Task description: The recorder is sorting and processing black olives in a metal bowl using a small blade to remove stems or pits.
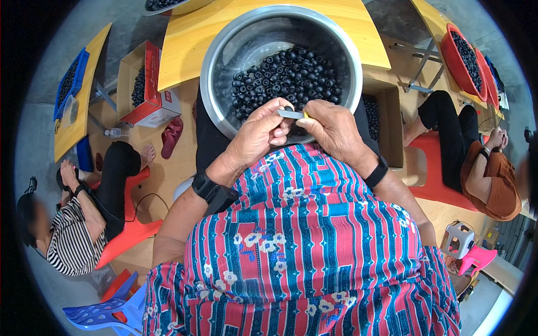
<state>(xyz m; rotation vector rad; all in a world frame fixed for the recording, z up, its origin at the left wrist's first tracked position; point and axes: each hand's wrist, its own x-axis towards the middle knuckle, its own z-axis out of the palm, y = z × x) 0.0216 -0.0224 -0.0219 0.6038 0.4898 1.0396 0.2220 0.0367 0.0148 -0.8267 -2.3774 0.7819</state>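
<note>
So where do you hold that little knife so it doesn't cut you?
Probably by the yellow handle, coming from the right, as the right hand does. The flat grey blade sticks out leftward, toward the left hand, so coming from the right should keep you clear of it. Most of the handle is hidden, so I can't tell its full shape.

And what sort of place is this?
It looks like a small workroom, though I can't be sure. A big metal bowl holds lots of small dark round pieces, a red basin holds more, and two people sit off to the sides.
</note>
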